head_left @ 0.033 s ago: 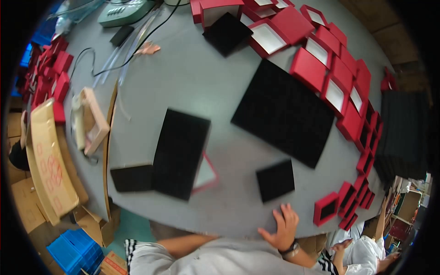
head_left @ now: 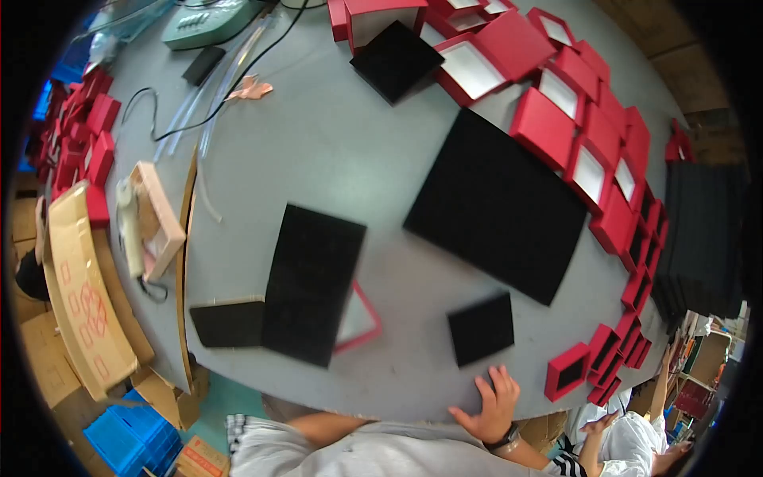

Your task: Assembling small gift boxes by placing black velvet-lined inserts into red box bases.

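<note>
My right hand (head_left: 493, 405) lies at the table's near edge, fingers stretched out and holding nothing. Just beyond its fingertips is a small black square pad (head_left: 482, 328). Of my left arm only the forearm (head_left: 327, 427) shows; the hand is out of sight below the table edge. Left of centre, a black rectangular sheet (head_left: 315, 286) partly covers a red box with a white inside (head_left: 359, 319). A smaller black piece (head_left: 228, 324) lies against that sheet's left side. Further out lies a large black sheet (head_left: 499, 208).
Red boxes (head_left: 544, 126) line the right side, and more red pieces (head_left: 101, 115) pile up at far left. Another black square (head_left: 396, 62) leans at the back. A corded cream tool (head_left: 129, 226) stands by a pink frame (head_left: 161, 219). Another person (head_left: 628, 437) is at lower right.
The table and everything on it sit slightly lower in the picture, as the view has tilted a little. My right hand stays at the table edge, and nothing has been picked up.
</note>
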{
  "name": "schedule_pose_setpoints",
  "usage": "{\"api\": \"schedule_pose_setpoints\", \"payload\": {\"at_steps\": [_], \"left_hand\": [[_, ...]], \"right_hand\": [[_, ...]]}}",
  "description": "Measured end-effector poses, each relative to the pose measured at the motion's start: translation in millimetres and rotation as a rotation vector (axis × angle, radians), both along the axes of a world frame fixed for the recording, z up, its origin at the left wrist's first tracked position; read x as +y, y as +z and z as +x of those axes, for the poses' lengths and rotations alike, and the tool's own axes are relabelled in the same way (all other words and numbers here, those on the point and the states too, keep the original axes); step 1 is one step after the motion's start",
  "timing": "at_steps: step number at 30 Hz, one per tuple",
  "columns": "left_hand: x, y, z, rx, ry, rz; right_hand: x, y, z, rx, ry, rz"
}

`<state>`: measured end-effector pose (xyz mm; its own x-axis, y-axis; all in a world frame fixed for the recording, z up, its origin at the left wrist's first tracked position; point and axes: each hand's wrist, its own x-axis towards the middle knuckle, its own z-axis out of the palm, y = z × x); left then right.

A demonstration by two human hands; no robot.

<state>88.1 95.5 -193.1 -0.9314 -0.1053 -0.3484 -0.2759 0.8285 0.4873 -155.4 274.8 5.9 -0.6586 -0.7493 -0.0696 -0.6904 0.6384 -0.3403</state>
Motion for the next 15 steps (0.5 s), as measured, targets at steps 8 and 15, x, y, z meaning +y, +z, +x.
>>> {"api": "schedule_pose_setpoints", "payload": {"at_steps": [8,15], "left_hand": [[-56,-111,-61,-0.257,-0.062,0.370],[-90,-120,-108,-0.433,-0.108,0.573]], "right_hand": [[23,-8,9,0.057,0.040,0.082],[8,-6,4,0.069,0.047,0.053]]}}
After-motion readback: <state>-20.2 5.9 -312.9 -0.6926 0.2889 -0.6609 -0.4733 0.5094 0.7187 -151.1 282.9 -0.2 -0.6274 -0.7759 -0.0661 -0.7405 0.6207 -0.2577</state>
